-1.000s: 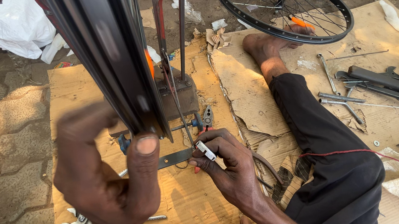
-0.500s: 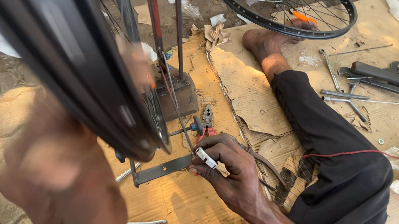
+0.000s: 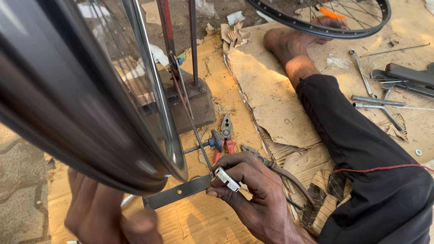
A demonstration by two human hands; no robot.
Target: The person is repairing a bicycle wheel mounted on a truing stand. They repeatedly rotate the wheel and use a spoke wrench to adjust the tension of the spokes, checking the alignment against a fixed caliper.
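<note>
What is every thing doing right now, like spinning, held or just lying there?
Near wheel: upright in the stand, blurred.
Small metal tool: pinched by right hand at a spoke.
Left hand: under the wheel's rim, blurred.
Second wheel: lying by the foot.
Pliers: lying on cardboard.
Wrenches: lying loose.

The tyre (image 3: pixel 37 98) is smooth, glossy black rubber on a shiny metal rim (image 3: pixel 159 106). The small tool (image 3: pixel 227 179) is bright metal. The cardboard (image 3: pixel 273 94) is matt, rough and torn. The trousers (image 3: pixel 366 165) are matt black cloth.
</note>
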